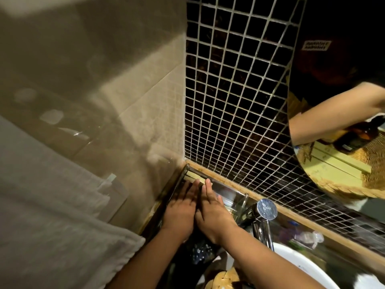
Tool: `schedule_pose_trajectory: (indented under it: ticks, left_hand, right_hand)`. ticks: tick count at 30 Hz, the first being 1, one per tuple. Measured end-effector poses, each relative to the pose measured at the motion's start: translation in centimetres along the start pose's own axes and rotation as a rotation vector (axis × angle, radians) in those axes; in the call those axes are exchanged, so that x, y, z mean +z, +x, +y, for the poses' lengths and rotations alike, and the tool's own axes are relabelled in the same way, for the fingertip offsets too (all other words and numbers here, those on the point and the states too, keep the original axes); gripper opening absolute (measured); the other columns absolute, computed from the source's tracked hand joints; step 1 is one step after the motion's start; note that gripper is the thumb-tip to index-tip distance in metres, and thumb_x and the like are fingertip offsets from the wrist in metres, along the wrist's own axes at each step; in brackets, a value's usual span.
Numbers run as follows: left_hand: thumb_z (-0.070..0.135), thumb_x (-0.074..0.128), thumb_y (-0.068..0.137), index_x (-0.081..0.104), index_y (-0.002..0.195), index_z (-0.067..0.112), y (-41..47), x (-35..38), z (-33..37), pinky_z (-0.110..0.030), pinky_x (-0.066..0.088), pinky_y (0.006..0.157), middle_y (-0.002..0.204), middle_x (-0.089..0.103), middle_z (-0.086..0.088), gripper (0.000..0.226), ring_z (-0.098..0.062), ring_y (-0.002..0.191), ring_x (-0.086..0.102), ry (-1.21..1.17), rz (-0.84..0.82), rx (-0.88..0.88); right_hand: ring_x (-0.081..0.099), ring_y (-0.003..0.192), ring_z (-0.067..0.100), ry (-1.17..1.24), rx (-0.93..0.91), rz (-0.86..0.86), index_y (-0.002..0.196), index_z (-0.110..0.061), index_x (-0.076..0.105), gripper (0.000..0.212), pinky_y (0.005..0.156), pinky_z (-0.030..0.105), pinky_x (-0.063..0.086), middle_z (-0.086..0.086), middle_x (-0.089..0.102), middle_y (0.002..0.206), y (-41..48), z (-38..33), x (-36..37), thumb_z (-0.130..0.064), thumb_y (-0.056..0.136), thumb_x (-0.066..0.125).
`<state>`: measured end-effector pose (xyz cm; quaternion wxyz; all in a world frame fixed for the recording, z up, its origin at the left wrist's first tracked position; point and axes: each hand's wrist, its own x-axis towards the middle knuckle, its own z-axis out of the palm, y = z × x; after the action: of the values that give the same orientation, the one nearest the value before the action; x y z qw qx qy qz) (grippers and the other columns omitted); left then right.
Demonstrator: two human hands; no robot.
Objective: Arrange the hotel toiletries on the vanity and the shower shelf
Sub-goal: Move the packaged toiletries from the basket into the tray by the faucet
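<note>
Both hands, left and right, lie flat side by side in the worktop's far corner, hemmed by the beige tiled side wall on the left and the dark mosaic-tiled back wall ahead. The chrome tap stands close on the right, with the white round basin below it. A grey folded towel fills the near left.

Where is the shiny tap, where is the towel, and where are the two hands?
tap (267,209): head view, round top.
towel (52,205): head view, folded middle.
left hand (180,211): head view, back.
right hand (212,217): head view, back.
</note>
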<state>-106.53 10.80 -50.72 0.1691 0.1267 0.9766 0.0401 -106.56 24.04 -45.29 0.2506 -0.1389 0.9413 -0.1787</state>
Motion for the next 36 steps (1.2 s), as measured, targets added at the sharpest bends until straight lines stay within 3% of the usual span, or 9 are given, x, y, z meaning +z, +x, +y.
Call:
schedule_pose_trajectory:
  ticks: [9, 16, 18, 25, 33, 36]
  left_hand:
    - [0.041, 0.042, 0.099, -0.011, 0.158, 0.020, -0.3, -1.7, 0.1, -0.038, 0.006, 0.124, 0.162, -0.030, 0.000, 0.082, -0.018, 0.149, -0.025, -0.024, 0.017, -0.019]
    - [0.046, 0.045, 0.097, -0.017, 0.156, 0.020, 0.5, -1.6, 0.2, -0.039, -0.010, 0.119, 0.157, -0.039, 0.000, 0.090, -0.019, 0.146, -0.030, 0.072, -0.041, -0.047]
    - [0.049, 0.045, 0.094, -0.016, 0.157, 0.018, 0.6, -1.7, 0.1, -0.039, -0.013, 0.117, 0.160, -0.033, -0.004, 0.093, -0.022, 0.148, -0.028, 0.124, -0.027, -0.026]
    - [0.044, 0.043, 0.096, -0.005, 0.159, 0.015, -0.7, -4.0, 1.1, -0.041, 0.015, 0.120, 0.167, -0.013, -0.007, 0.085, -0.024, 0.153, -0.008, 0.126, 0.069, -0.016]
    - [0.038, 0.051, 0.094, 0.012, 0.159, 0.017, -5.7, -7.8, 4.8, -0.044, 0.030, 0.116, 0.167, 0.011, -0.005, 0.079, -0.025, 0.151, 0.017, 0.057, 0.188, 0.011]
    - [0.038, 0.050, 0.095, 0.014, 0.159, 0.018, -7.6, -8.9, 6.6, -0.044, 0.032, 0.113, 0.165, 0.020, -0.006, 0.076, -0.026, 0.148, 0.025, 0.099, 0.216, 0.033]
  right_hand:
    - [-0.014, 0.153, 0.021, -0.100, 0.016, 0.021, 0.156, -0.005, -0.014, 0.074, 0.123, 0.035, -0.008, 0.010, -0.026, 0.163, -0.5, 0.3, 0.1, -0.029, 0.104, 0.033]
    - [-0.011, 0.153, 0.016, 0.064, 0.010, 0.016, 0.158, -0.014, -0.011, 0.079, 0.123, 0.035, -0.007, 0.002, -0.022, 0.165, 0.0, 0.2, 0.0, -0.030, 0.100, 0.040]
    - [-0.008, 0.154, 0.018, 0.093, 0.026, 0.022, 0.159, -0.015, -0.007, 0.078, 0.123, 0.035, -0.005, 0.003, -0.018, 0.166, -0.2, -0.1, 0.0, -0.029, 0.100, 0.042]
    - [-0.003, 0.154, 0.021, 0.018, 0.097, 0.056, 0.159, -0.009, -0.003, 0.074, 0.124, 0.037, 0.001, 0.007, -0.012, 0.167, -2.3, -0.7, -1.5, -0.031, 0.102, 0.039]
    - [0.002, 0.154, 0.024, 0.031, 0.088, 0.133, 0.158, 0.000, 0.006, 0.069, 0.123, 0.042, 0.011, 0.016, -0.003, 0.167, -9.3, -2.0, -2.6, -0.021, 0.103, 0.041]
    - [0.002, 0.154, 0.025, 0.007, 0.087, 0.164, 0.157, 0.001, 0.005, 0.070, 0.124, 0.042, 0.009, 0.016, -0.004, 0.167, -12.5, -2.1, -2.3, -0.020, 0.102, 0.043]
